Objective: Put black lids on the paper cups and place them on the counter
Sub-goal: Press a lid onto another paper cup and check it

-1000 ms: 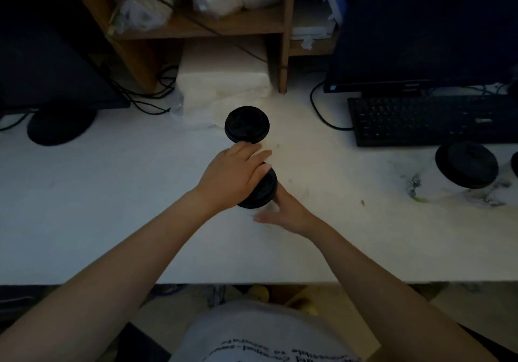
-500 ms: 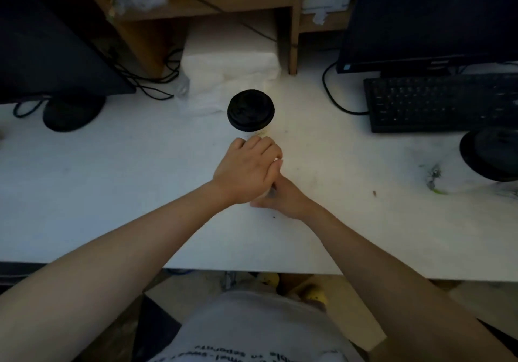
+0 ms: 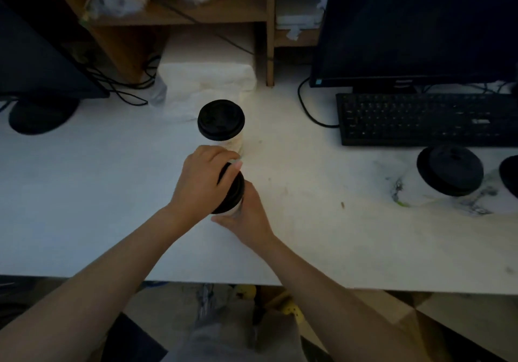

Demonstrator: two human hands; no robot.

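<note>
The left hand (image 3: 203, 183) lies over the lid (image 3: 234, 190) with its fingers curled down across the far rim, gripping it. Half a second ago this hand covered the lid completely, bearing down on it. Now the hand has rolled back toward the left, and the lid's right half shows again as a dark arc. The right hand (image 3: 248, 217) has kept its place, wrapped round the side of the cup (image 3: 231, 211) under the lid, with the thumb low at the near side. Only a thin pale strip of the cup shows between lid and thumb. The cup stands on the counter (image 3: 84, 207), near the front and roughly in the middle.

The lid looks level on the rim, so the pressing is probably finished or nearly so. Whether the rim has snapped in all the way round cannot be told, since the left side is hidden under the hand.

Just behind, a lidded cup (image 3: 221, 120) stands upright, close to the left fingertips but apart from them. Well off to the right, another capped cup (image 3: 450, 169) sits in front of the keyboard (image 3: 426, 119). What likely remains for this cup is to let go and leave it standing by its neighbour.
</note>
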